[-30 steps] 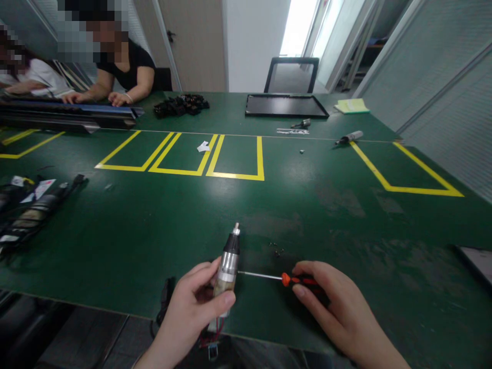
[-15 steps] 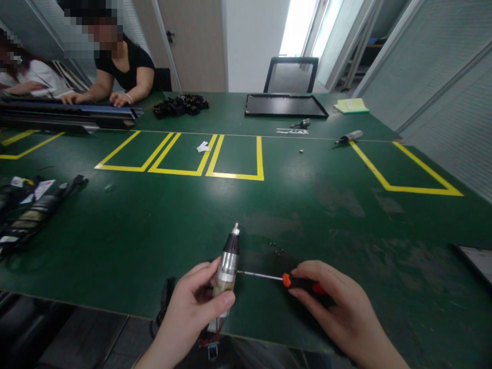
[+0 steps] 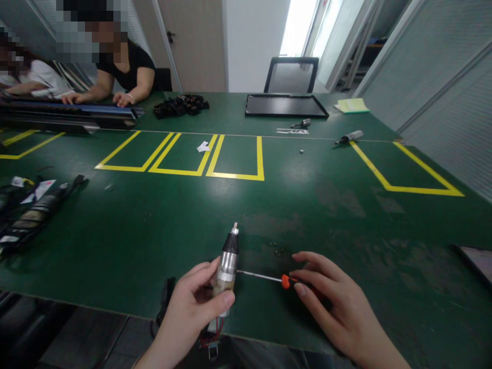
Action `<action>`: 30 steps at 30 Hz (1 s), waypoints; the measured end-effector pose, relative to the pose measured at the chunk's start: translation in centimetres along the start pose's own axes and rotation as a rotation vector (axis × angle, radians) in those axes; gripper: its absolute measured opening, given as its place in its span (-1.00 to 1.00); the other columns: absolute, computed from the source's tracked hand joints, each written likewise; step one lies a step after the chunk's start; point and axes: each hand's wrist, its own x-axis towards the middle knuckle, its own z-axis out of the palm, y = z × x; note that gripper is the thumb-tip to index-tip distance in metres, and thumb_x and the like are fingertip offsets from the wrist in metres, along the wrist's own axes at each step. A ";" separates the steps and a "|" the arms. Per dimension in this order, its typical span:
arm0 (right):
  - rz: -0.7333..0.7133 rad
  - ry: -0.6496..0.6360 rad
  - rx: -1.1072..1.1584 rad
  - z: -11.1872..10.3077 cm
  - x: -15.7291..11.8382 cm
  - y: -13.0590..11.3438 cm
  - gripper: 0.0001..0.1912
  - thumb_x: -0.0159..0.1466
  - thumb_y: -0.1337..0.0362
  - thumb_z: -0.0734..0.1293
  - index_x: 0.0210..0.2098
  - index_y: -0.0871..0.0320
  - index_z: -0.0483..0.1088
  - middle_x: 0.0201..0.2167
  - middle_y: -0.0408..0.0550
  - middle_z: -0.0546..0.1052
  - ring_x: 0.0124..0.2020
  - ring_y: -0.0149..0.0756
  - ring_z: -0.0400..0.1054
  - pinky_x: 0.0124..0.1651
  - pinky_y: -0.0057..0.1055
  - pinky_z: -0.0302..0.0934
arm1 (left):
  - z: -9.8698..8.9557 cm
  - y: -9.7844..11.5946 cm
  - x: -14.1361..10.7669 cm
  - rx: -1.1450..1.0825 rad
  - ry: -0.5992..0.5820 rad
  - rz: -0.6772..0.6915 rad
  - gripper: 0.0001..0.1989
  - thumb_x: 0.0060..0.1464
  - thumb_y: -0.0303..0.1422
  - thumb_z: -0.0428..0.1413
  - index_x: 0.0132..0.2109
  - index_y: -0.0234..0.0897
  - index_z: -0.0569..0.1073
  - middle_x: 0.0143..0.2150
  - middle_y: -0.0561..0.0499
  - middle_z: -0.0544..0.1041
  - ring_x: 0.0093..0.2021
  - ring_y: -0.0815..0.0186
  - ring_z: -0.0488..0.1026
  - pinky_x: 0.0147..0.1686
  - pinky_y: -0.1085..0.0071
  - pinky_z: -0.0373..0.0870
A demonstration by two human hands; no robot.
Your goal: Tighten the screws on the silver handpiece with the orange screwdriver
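My left hand [image 3: 196,300] is wrapped round the body of an electric screwdriver [image 3: 229,260], its metal nose tilted up and away from me. Red wires [image 3: 216,330] and a small part [image 3: 213,351] hang from its lower end, where the casing is off. In my right hand [image 3: 334,300] is a screwdriver [image 3: 285,281] with an orange-and-black handle, mostly hidden behind the fingers. Its thin shaft points left, and the tip meets the side of the electric screwdriver's metal collar. Several tiny screws [image 3: 278,252] lie on the table just beyond the shaft.
Cabled electric screwdrivers [image 3: 34,212] lie at the left of the green table [image 3: 154,220]. Farther back are a pile of black parts [image 3: 180,105], a black framed panel [image 3: 286,106], a grey tool [image 3: 349,137] and a notepad [image 3: 351,105]. Two people sit at the far left.
My right hand's fingers have loosened and spread on the screwdriver handle, and the orange collar has turned. The left hand and the electric screwdriver stay nearly still.
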 end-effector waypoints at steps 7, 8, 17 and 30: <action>-0.021 0.058 -0.023 0.3 -0.1 0.5 -0.87 0.34 0.28 0.35 -0.21 0.06 0.57 -0.06 0.08 0.60 -0.11 -0.14 0.58 -0.14 -0.29 0.53 | -0.2 -0.1 0.0 0.006 -0.008 0.001 -0.59 -0.11 -0.20 0.43 -0.05 -0.10 0.71 -0.34 0.05 0.41 -0.36 0.31 0.40 -0.42 0.50 0.36; -0.023 0.064 -0.022 0.3 -0.2 0.7 -0.88 0.34 0.28 0.36 -0.19 0.06 0.57 -0.05 0.08 0.61 -0.09 -0.13 0.58 -0.12 -0.29 0.53 | -0.2 -0.1 0.0 0.007 -0.008 0.002 -0.59 -0.12 -0.20 0.43 -0.05 -0.10 0.71 -0.34 0.05 0.42 -0.36 0.31 0.40 -0.42 0.50 0.36; -0.060 0.027 0.043 0.5 -0.3 0.9 -0.81 0.32 0.37 0.38 -0.09 0.02 0.47 -0.09 -0.02 0.67 -0.10 -0.24 0.61 -0.07 -0.38 0.51 | 0.0 0.4 0.0 0.047 0.000 0.015 -0.61 -0.12 -0.19 0.43 -0.08 -0.15 0.72 -0.35 0.04 0.43 -0.36 0.29 0.40 -0.41 0.48 0.38; -0.012 -0.010 -0.001 -0.1 0.0 0.1 -0.80 0.40 0.28 0.30 -0.14 0.06 0.59 0.06 0.11 0.59 -0.14 -0.19 0.60 -0.14 -0.31 0.54 | 0.0 0.3 0.0 0.028 -0.016 0.010 -0.64 -0.10 -0.19 0.42 -0.10 -0.12 0.72 -0.35 0.05 0.40 -0.35 0.31 0.38 -0.42 0.51 0.33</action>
